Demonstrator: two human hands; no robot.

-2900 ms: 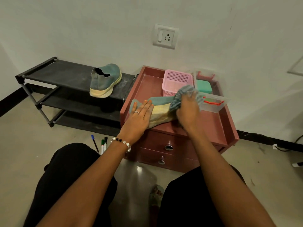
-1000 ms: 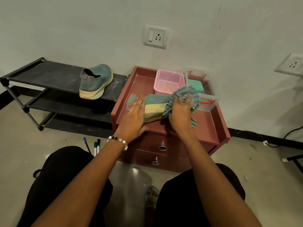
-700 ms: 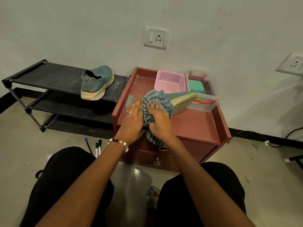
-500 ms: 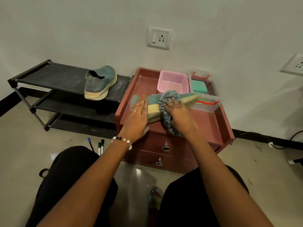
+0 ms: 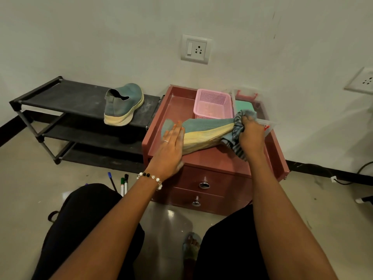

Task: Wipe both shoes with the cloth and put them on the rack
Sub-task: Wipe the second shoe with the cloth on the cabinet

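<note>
Shoes of one teal pair with cream soles are seen in two places. One shoe (image 5: 203, 133) is laid on its side on the red top of a small drawer cabinet (image 5: 214, 158), its sole turned toward the camera and its toe pointed to the right. The left hand (image 5: 171, 146) is pressed flat on the heel end, fingers stretched out and together, nothing gripped; a ring is worn on one finger and a bead bracelet (image 5: 150, 177) at the wrist. The right hand (image 5: 251, 131) is closed around a bunched striped cloth (image 5: 237, 134), which is held against the toe of the shoe, with a loose end hanging down onto the cabinet top. The second shoe (image 5: 124, 104) is stood upright on the top shelf of a black rack (image 5: 60, 98), to the left of the cabinet, heel toward the camera. Behind the wiped shoe a pink basket (image 5: 212, 103) is set on the cabinet, and beside it a clear box (image 5: 262, 110) is partly hidden by the right hand. A few pens (image 5: 123, 183) are scattered on the floor near the left wrist. A wall socket (image 5: 195, 49) is fixed above the cabinet.
</note>
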